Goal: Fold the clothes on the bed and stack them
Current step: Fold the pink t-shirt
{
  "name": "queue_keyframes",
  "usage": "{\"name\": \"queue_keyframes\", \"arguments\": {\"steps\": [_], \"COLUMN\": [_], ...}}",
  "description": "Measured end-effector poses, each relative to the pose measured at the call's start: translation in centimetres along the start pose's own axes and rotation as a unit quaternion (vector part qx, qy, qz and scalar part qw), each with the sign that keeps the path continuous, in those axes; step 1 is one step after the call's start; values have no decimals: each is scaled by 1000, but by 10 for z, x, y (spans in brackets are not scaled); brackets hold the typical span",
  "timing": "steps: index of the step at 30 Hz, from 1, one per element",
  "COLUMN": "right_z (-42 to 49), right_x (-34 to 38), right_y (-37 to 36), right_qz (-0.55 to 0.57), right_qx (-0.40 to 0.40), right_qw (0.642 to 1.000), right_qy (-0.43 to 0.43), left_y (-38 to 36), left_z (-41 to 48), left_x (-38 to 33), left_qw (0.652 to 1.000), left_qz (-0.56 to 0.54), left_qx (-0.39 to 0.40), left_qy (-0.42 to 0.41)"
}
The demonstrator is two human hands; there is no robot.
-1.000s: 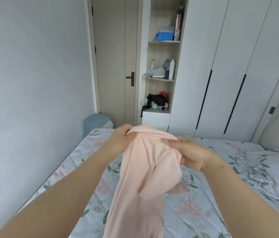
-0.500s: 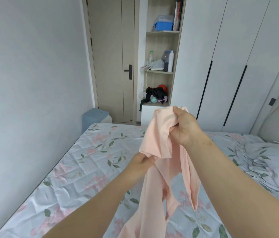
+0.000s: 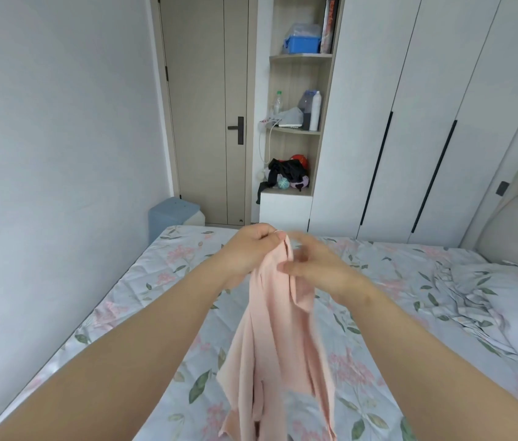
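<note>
Head cam: left grip (image 3: 251,249) is pinched on the top of the pink garment (image 3: 283,345), which hangs below it over the bed (image 3: 124,297). The right grip (image 3: 318,270) is just beside, touching the cloth, too blurry to tell if it's holding.

Soft, even light fills the frame, bright and without glare; the pale floral bedsheet (image 3: 155,281) carries hardly any shadow. Motion blur smears the right hand (image 3: 318,272) and softens the lower edge of the hanging pale pink cloth garment (image 3: 280,345). Wide-angle distortion bows the tall white wardrobe doors (image 3: 410,122) at the right of the frame.
</note>
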State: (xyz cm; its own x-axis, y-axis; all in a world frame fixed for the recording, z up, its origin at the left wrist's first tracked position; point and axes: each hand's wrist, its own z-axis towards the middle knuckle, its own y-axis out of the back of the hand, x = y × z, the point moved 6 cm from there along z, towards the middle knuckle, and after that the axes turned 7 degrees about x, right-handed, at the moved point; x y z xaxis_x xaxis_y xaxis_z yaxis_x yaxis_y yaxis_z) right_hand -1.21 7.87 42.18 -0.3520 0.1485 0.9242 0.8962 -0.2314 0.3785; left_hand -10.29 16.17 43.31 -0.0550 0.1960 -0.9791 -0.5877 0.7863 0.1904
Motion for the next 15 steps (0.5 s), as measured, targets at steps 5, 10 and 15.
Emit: {"name": "queue_keyframes", "arguments": {"steps": [5, 10, 15], "right_z": [3, 6, -1], "right_x": [-5, 4, 17], "right_y": [1, 3, 36], "right_qz": [-5, 53, 249], "right_qx": [-54, -107, -185], "right_qw": [999, 993, 950], "right_qy": [5, 18, 39], "left_y": [9, 12, 19], "left_z": [-11, -25, -34], "left_x": [20, 62, 100], "left_qw": [995, 948, 980], "left_qz": [95, 315, 153], "left_qx": [1, -12, 1], "left_qy": [3, 43, 127]}}
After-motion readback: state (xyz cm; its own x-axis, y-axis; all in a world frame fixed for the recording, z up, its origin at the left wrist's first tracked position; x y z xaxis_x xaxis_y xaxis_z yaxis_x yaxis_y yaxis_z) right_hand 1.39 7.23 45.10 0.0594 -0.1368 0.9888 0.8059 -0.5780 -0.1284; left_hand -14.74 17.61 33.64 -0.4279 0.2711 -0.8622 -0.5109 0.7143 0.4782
